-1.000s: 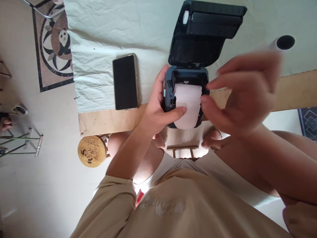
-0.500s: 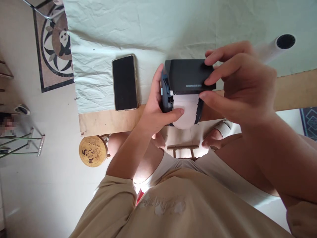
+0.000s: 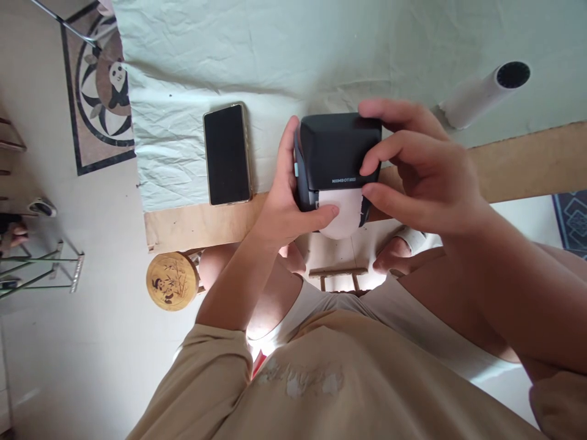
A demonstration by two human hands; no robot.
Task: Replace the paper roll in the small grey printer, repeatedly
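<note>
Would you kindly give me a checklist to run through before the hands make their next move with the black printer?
1. Left hand supporting the printer: ok, gripping its side.
2. Right hand on the lid: ok, fingers touching it.
3. Lid fully latched: cannot tell; it lies over the body.
4. Paper emerging below the lid: ok.
5. Paper free of fingers: not ok, the left thumb lies over it.
6. Phone apart from the printer: ok.

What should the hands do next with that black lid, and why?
Probably press the black lid down gently. It lies over the machine's body, the right hand is at its edge, and the left hand holds the body. White paper pokes out in front, and I can't tell whether the lid has latched.
</note>
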